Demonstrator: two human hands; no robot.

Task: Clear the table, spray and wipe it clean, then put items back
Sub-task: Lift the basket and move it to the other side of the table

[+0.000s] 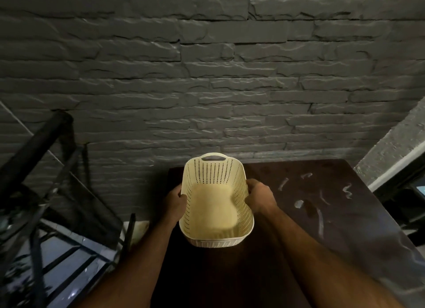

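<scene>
A cream perforated plastic basket point(216, 211) with a handle slot at its far end is over the left part of a dark brown table point(287, 250). It holds nothing. My left hand point(176, 204) grips its left rim and my right hand point(259, 196) grips its right rim. Whether the basket rests on the table or is held just above it, I cannot tell. White smears and streaks point(319, 215) mark the tabletop to the right of the basket.
A dark grey stone-brick wall point(207, 77) rises right behind the table. A black metal railing point(39, 160) runs along the left, with a glass surface point(69, 261) below it. A grey ledge with a white edge point(395, 156) borders the right.
</scene>
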